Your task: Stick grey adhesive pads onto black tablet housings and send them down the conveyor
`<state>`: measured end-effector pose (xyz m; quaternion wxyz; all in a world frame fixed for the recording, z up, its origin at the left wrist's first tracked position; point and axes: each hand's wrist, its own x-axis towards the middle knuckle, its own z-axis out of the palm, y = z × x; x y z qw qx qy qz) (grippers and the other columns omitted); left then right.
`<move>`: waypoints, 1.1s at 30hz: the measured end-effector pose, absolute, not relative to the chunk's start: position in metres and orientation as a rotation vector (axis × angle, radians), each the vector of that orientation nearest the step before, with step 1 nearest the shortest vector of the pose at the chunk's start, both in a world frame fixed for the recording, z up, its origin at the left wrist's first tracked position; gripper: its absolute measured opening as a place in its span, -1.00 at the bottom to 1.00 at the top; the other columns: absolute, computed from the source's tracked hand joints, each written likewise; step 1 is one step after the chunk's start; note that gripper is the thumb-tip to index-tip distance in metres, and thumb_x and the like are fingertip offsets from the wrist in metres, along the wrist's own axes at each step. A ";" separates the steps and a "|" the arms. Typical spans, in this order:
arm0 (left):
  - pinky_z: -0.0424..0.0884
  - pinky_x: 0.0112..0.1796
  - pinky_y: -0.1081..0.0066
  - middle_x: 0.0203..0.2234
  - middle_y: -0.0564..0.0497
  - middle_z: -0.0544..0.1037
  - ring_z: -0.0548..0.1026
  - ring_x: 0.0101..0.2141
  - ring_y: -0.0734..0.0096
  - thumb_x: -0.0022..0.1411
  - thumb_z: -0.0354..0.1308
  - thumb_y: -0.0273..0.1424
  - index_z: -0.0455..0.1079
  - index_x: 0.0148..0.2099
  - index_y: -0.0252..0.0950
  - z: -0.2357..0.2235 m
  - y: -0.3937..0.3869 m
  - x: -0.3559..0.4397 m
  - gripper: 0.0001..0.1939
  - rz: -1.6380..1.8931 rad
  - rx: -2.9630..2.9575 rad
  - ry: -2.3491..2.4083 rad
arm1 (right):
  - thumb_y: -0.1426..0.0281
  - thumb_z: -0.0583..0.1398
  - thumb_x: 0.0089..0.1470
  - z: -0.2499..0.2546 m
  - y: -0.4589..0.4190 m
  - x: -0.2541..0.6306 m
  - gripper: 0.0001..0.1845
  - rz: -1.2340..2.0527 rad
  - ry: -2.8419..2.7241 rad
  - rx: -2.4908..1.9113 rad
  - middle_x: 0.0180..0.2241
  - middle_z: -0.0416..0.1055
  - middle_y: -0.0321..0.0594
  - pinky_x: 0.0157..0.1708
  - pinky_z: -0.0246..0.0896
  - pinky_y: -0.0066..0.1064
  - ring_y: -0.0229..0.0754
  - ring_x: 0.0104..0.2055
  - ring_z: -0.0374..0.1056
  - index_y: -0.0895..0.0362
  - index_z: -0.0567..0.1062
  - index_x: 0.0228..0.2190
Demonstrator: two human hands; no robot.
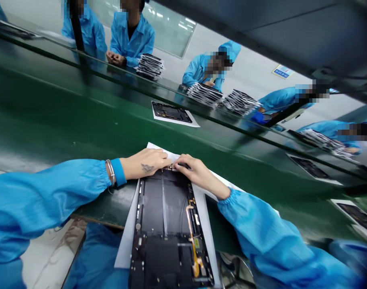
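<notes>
In front of me lies an opened tablet [153,208], its dark inside facing up with black battery panels and an orange flex cable [189,220] along the right side. White paper [127,245] shows beneath it. At the tablet's far end, my left hand [149,162] has its fingers closed together against the edge, by small metal parts. My right hand [195,172] is beside it, thumb and fingers bent in a pinch over the same end. Whatever sits between the fingers of either hand is too small or hidden to name.
A green belt [111,124] runs across beyond my hands. Another opened tablet [171,112] lies on paper there, with more at the right. Across the belt, several people in blue work near stacks of tablets and paper [204,94]. A dark shelf [276,32] hangs overhead.
</notes>
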<state>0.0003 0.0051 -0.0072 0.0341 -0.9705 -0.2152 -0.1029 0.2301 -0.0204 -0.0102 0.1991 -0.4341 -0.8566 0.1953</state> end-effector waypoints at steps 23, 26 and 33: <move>0.35 -0.32 0.46 -0.45 0.08 0.39 0.38 -0.42 0.43 0.48 -0.12 -0.32 0.26 -0.20 -0.27 0.047 0.097 -0.019 -0.79 -0.445 -2.908 -0.993 | 0.50 0.08 0.30 0.019 -0.080 0.263 -0.76 -0.069 -1.884 -0.802 -0.40 0.46 -0.19 -0.35 0.19 -0.34 -0.17 -0.34 0.26 0.10 0.46 -0.39; 0.38 -0.31 0.44 -0.43 0.07 0.39 0.40 -0.39 0.42 0.50 -0.13 -0.29 0.29 -0.15 -0.30 0.079 0.142 -0.010 -0.75 -0.769 -2.770 -1.180 | 0.57 0.06 0.28 0.027 -0.101 0.255 -0.77 -0.194 -1.911 -0.710 -0.37 0.46 -0.17 -0.34 0.16 -0.32 -0.16 -0.32 0.25 0.11 0.45 -0.35; 0.53 -0.13 0.21 -0.06 -0.09 0.48 0.51 -0.13 0.26 0.40 0.17 -0.21 0.38 0.08 -0.36 0.056 0.220 0.111 -0.65 -1.041 -2.776 -1.419 | 0.50 0.13 0.27 0.005 -0.114 0.235 -0.85 -0.300 -2.162 -0.769 -0.38 0.43 -0.20 -0.40 0.01 -0.28 -0.18 -0.34 0.18 0.15 0.45 -0.36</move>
